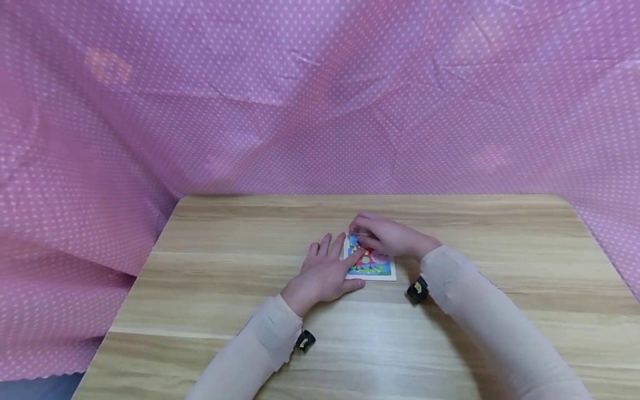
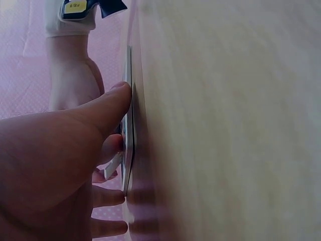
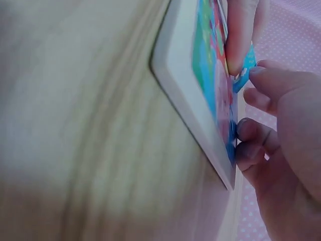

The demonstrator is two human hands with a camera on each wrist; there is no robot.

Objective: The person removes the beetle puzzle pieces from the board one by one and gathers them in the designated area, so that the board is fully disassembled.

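A small picture puzzle board (image 1: pixel 394 276) with a white border lies on the table, its colourful picture partly covered by both hands. My left hand (image 1: pixel 325 275) spreads over its left side. The index finger presses on the picture, the thumb lies along the near edge, and the other fingers extend past the left edge. At the board's far left, my right hand (image 1: pixel 392 236) pinches a blue puzzle piece (image 3: pixel 245 70) between thumb and finger. That piece is tilted up from the board, beside the left index fingertip. In the right wrist view, other right fingertips (image 3: pixel 248 150) rest at the board's far edge.
The light wood-grain table (image 1: pixel 225 233) extends around the board on all sides. Pink polka-dot cloth (image 1: pixel 320 139) hangs behind it and down the left side. A small black wrist camera sits on the left wrist (image 1: pixel 305 340) and another on the right.
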